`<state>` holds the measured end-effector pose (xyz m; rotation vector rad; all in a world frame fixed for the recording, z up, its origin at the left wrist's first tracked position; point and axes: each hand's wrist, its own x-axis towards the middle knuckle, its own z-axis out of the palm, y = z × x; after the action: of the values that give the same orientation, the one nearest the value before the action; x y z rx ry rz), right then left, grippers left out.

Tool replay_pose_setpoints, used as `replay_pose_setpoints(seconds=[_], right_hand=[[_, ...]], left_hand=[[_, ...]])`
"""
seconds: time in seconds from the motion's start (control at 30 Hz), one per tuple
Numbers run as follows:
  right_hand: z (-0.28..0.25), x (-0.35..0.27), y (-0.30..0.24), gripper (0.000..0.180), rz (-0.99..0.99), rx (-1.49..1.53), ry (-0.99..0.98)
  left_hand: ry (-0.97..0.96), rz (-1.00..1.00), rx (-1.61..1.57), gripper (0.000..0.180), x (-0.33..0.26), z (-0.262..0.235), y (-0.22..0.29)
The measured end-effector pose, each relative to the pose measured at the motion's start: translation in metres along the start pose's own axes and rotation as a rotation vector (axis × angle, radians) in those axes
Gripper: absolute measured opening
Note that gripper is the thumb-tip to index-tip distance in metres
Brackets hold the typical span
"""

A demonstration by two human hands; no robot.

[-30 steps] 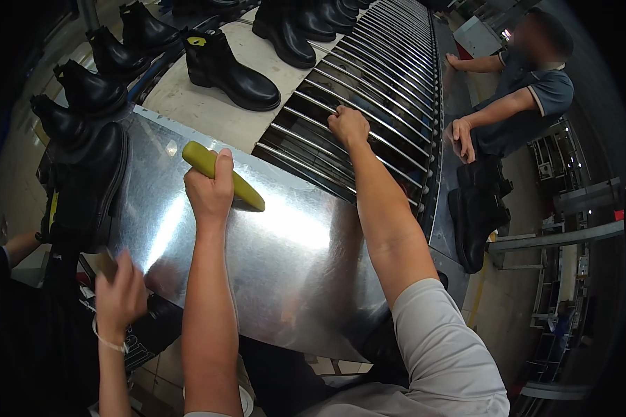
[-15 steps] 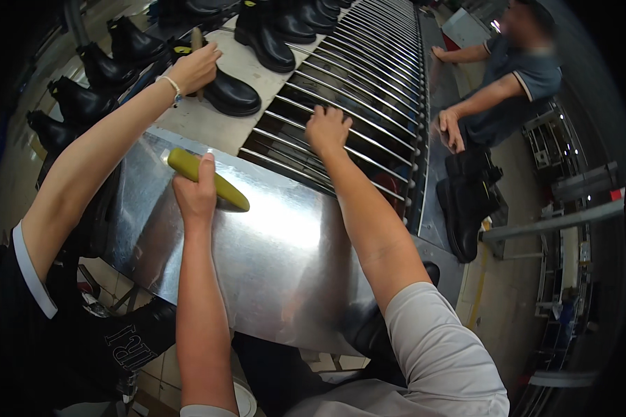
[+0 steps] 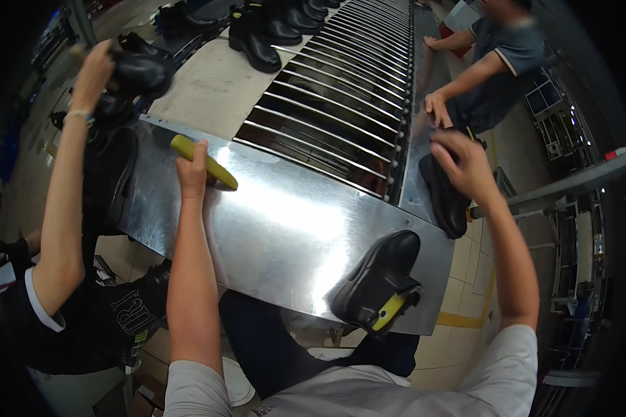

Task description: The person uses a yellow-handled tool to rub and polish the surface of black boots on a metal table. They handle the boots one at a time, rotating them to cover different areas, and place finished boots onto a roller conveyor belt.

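Meanwhile, left hand [image 3: 191,167] clasps a smooth yellow-green tool [image 3: 203,161] on shiny steel sheet [image 3: 285,229].

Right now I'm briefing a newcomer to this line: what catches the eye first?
The shiny metal sheet, with the left hand gripping a yellow tool on it. A black shoe lies at its near edge. The right hand hovers, empty, above another shoe beside the rollers.

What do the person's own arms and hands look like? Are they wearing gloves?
No gloves. Both the left hand and the right hand are bare, with no rings, watch or bands showing. The forearms are bare too. Short light grey sleeves of a T-shirt cover only the upper arms.
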<state>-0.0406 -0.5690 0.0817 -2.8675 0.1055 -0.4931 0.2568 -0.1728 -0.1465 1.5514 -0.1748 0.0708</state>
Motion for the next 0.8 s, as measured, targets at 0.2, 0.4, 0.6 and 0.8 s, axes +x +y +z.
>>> replay_pose_setpoints(seconds=[0.2, 0.4, 0.6, 0.8], right_hand=[[0.028, -0.197, 0.018, 0.025, 0.498, 0.283, 0.045], [0.068, -0.284, -0.039, 0.022, 0.732, 0.457, 0.457], [0.014, -0.295, -0.113, 0.025, 0.262, 0.772, 0.365], [0.036, -0.299, -0.173, 0.096, -0.072, 1.052, -0.332]], left_hand=[[-0.107, -0.289, -0.021, 0.043, -0.102, 0.013, 0.074], [-0.224, -0.366, -0.325, 0.048, -0.247, -0.012, 0.136], [-0.554, -0.175, -0.181, 0.055, -0.354, -0.022, 0.183], [-0.985, -0.172, -0.105, 0.033, -0.423, 0.026, 0.198]])
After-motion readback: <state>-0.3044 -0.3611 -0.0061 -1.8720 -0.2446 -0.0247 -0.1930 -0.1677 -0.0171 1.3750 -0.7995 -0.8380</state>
